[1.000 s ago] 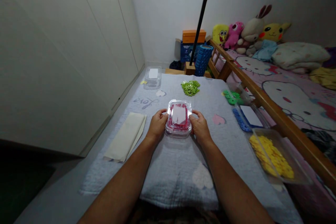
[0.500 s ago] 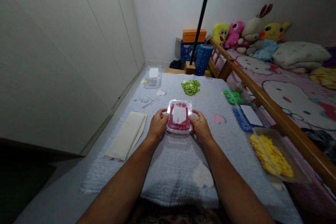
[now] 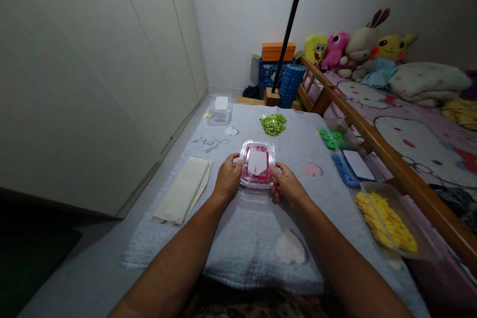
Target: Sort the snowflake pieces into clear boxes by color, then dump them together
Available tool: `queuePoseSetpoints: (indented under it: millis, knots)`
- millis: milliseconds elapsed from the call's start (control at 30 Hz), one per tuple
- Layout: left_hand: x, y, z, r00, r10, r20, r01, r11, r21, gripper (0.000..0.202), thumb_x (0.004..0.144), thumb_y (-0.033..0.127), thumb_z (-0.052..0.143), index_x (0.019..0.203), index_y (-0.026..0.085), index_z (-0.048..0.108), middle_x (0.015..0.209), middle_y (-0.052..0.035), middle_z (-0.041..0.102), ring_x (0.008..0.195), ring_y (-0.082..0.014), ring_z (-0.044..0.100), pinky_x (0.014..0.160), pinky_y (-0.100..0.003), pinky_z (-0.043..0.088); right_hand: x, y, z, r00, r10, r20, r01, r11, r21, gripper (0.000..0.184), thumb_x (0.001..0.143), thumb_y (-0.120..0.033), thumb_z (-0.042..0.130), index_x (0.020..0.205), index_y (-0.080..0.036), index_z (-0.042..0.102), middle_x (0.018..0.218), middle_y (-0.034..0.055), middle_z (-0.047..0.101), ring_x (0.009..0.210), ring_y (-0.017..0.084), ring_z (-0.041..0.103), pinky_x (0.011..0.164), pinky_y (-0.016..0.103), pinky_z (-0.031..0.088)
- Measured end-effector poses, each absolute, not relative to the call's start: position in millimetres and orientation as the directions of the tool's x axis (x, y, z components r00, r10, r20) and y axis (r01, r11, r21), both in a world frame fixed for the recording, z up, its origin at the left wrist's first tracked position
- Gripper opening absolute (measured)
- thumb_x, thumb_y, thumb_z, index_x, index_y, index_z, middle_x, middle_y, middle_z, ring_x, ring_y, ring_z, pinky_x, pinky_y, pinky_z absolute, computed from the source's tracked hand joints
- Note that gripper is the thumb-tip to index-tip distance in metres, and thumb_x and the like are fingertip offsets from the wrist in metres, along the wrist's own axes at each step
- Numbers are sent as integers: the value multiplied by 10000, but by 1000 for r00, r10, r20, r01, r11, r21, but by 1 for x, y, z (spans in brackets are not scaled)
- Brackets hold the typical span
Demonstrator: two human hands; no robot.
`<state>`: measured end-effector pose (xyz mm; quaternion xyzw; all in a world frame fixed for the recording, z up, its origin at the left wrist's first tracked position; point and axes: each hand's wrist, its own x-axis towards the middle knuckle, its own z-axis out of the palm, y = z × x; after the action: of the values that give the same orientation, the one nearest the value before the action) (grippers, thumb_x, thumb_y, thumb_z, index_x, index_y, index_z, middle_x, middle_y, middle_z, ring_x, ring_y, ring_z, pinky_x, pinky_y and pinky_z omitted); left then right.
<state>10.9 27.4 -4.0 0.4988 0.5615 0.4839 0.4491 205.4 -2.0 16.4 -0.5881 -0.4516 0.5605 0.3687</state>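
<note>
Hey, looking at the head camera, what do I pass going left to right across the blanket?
Folded cream cloth, left hand, clear box of red pieces, right hand, tray of yellow pieces.

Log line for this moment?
left hand: grips clear box of pink pieces, left side | right hand: grips its right side | box: lid on | nearby: green pieces, folded cloth

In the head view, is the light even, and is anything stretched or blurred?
Head view: dim, uneven light, lower left corner nearly black; the box between left hand and right hand is sharp; the wide lens stretches the forearms toward the bottom edge; yellow pieces at the right look soft.
</note>
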Motion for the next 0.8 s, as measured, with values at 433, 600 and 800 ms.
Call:
queuePoseSetpoints:
  millis: [433,600,800]
  knots:
    - [19,22,5,-124,991,-58,65,67,996,552,833,411,634,1293,108,609,565,44,606,489,-140,537,485,-220,351,196,-26,12,12,959,-284,-79,-283,-956,940,777,-599,703,1510,-156,314,503,-112,590,328,120,468,324,191,396]
    - [21,21,6,-116,990,-84,62,91,994,532,865,371,610,1327,108,585,584,35,624,507,-151,569,501,-228,385,196,-26,8,16,961,-275,-120,-271,-955,909,773,-602,711,1485,-154,368,514,-101,600,329,113,472,324,182,377]
    - [22,22,4,-100,992,-83,44,88,995,529,874,386,613,1320,103,581,595,20,646,508,-159,586,490,-229,400,195,-27,8,9,967,-255,-156,-250,-955,910,787,-593,704,1498,-138,363,516,-97,605,335,107,459,328,180,378]
